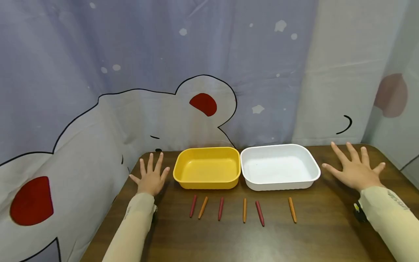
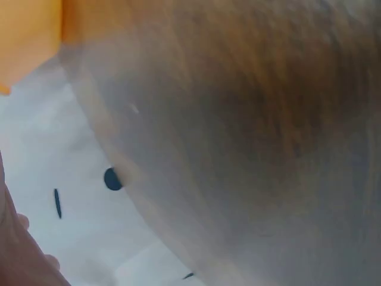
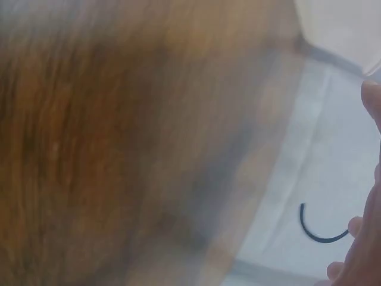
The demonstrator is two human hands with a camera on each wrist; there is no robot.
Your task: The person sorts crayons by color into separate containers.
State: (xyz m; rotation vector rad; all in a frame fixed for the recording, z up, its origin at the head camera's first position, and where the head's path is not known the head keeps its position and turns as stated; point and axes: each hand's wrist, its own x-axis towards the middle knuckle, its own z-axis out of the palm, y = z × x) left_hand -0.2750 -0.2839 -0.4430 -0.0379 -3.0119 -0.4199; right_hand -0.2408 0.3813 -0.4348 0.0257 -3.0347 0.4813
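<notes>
My left hand [image 1: 152,179], fingers spread, is to the left of a yellow tray [image 1: 207,185] and holds nothing. To the right of a white tray [image 1: 280,186], my right hand [image 1: 356,171] is spread the same way, also holding nothing. The two trays stand side by side at the back of the table. In front of them lies a loose row of crayons: a red crayon [image 1: 193,206], an orange crayon [image 1: 203,207], another red crayon [image 1: 220,208], another orange crayon [image 1: 244,210], then a red crayon [image 1: 260,213] and an orange crayon [image 1: 292,210] at the right.
The brown wooden table [image 1: 203,242] has rounded back corners. A curtain [image 1: 157,47] with a cartoon bear print hangs right behind its back edge and along the sides. A dark wrist device [image 1: 359,213] shows under the right sleeve.
</notes>
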